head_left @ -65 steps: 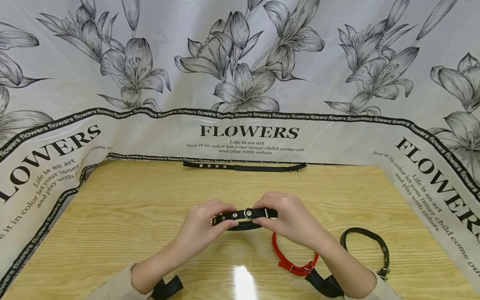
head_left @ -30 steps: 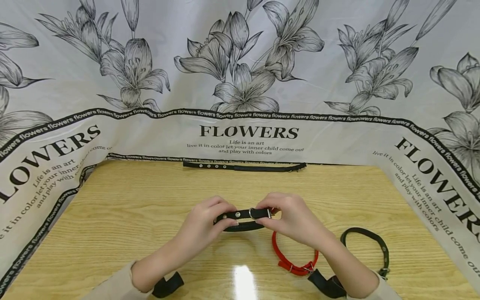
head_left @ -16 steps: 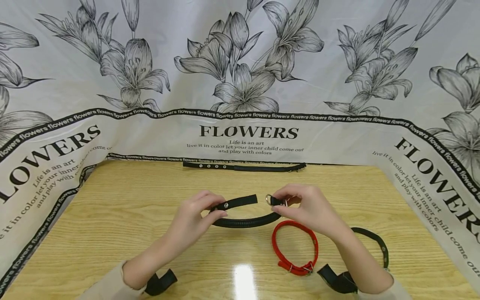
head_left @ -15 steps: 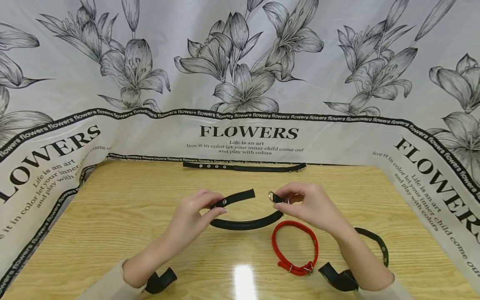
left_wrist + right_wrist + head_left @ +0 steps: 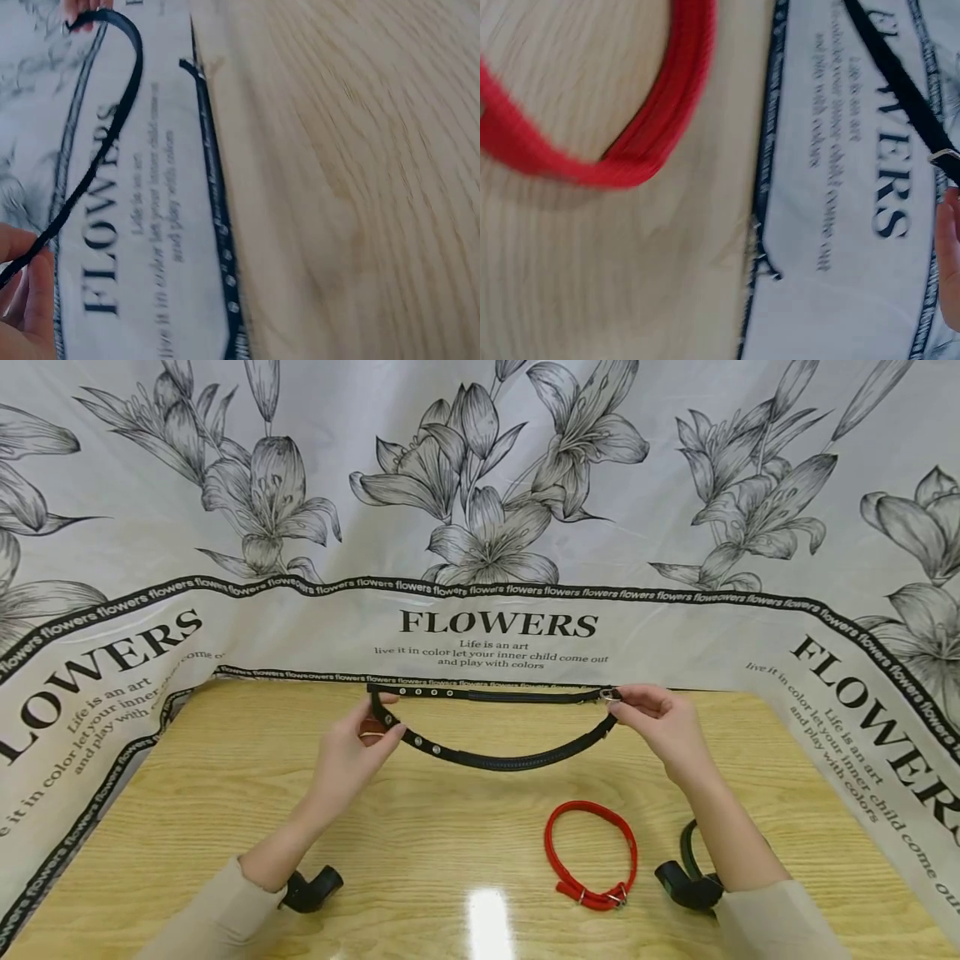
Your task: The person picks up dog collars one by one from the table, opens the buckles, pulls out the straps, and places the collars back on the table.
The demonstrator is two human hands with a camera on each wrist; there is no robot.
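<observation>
A black collar (image 5: 510, 763) with metal eyelets hangs unbuckled between the two hands, sagging in a curve above the table. My left hand (image 5: 351, 750) pinches its eyelet end between thumb and fingers. At the other end my right hand (image 5: 663, 727) pinches it beside the metal ring and buckle, which the fingertips partly cover. Behind it, a second black collar (image 5: 517, 697) lies straight along the back edge of the table. Nearer, a red collar (image 5: 550, 843) rests buckled into a loop. The right wrist view shows the held collar (image 5: 900, 82) stretched taut near the ring.
A dark green collar (image 5: 687, 847) lies looped at the right, mostly hidden under the right forearm. White flower-printed cloth (image 5: 495, 643) walls off the back and sides of the wooden table (image 5: 390, 843). Black wrist devices (image 5: 313, 889) sit below both forearms.
The black collar has gone from a closed loop to undone and spread out. Both hands have moved apart and away toward the back of the table, carrying its ends.
</observation>
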